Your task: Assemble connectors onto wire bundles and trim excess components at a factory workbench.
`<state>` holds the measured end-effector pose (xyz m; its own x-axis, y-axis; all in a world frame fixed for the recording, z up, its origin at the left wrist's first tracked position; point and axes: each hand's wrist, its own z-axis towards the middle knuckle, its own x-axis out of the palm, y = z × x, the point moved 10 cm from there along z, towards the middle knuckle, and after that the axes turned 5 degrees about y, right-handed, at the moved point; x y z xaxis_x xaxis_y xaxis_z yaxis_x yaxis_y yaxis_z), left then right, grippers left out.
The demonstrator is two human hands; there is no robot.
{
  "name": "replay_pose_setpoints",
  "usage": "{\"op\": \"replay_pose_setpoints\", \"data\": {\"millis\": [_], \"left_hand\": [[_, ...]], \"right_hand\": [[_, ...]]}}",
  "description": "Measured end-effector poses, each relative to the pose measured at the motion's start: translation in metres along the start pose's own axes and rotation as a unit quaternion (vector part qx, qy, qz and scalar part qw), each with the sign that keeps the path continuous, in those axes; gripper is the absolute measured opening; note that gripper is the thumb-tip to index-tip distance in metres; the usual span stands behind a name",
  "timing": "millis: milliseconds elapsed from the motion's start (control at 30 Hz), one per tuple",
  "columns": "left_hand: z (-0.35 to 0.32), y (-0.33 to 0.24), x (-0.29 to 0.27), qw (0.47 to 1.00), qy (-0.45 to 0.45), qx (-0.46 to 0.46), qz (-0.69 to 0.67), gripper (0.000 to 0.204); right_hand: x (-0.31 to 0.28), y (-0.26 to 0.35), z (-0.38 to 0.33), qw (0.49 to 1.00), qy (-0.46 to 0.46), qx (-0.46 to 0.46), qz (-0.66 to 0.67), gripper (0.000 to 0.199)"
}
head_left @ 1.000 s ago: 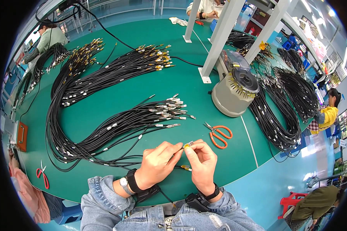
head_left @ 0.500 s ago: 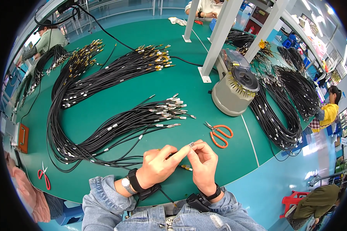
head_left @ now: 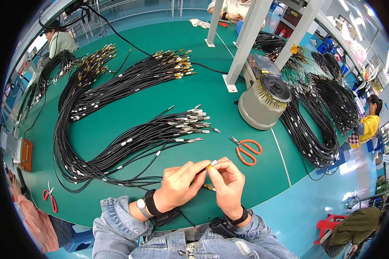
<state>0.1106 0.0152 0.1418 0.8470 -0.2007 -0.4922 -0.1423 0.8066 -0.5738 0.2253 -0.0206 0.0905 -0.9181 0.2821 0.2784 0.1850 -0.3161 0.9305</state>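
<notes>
Cable end [head_left: 210, 165], yellow and white, sits pinched in both hands [head_left: 177, 186] [head_left: 228, 186], which are nearly closed around it.

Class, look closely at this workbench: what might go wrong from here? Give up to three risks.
1. The small white-and-yellow piece is pinched at the fingertips of the left hand and right hand, so it might slip.
2. Black cables lie close to the left wrist strap and could snag.
3. The orange-handled scissors lie uncovered ahead of the right hand, and might nick a finger.
</notes>
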Motion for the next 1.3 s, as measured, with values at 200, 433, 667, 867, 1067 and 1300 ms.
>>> {"op": "replay_pose_setpoints", "data": {"millis": [200, 433, 667, 867, 1067, 1300], "left_hand": [[-0.005, 0.029, 0.014, 0.958, 0.080, -0.177, -0.208, 0.025], [-0.019, 0.051, 0.038, 0.816, 0.140, -0.328, -0.455, 0.019], [-0.015, 0.048, 0.028, 0.853, 0.100, -0.308, -0.410, 0.018], [-0.017, 0.049, 0.028, 0.851, 0.075, -0.316, -0.412, 0.017], [-0.017, 0.052, 0.024, 0.865, 0.059, -0.305, -0.393, 0.016], [-0.015, 0.050, 0.026, 0.855, 0.061, -0.300, -0.419, 0.015]], "right_hand": [[0.000, 0.004, 0.001, 1.000, 0.018, -0.008, -0.018, 0.003], [-0.001, -0.002, 0.002, 0.999, 0.032, 0.023, 0.008, 0.005], [0.000, -0.009, 0.003, 0.997, 0.034, 0.058, 0.042, 0.010], [-0.004, -0.012, 0.001, 0.995, 0.018, 0.089, 0.028, 0.016], [-0.002, -0.009, 0.001, 0.992, -0.010, 0.105, 0.069, 0.014], [0.003, -0.011, 0.005, 0.996, 0.033, 0.074, 0.035, 0.006]]}}
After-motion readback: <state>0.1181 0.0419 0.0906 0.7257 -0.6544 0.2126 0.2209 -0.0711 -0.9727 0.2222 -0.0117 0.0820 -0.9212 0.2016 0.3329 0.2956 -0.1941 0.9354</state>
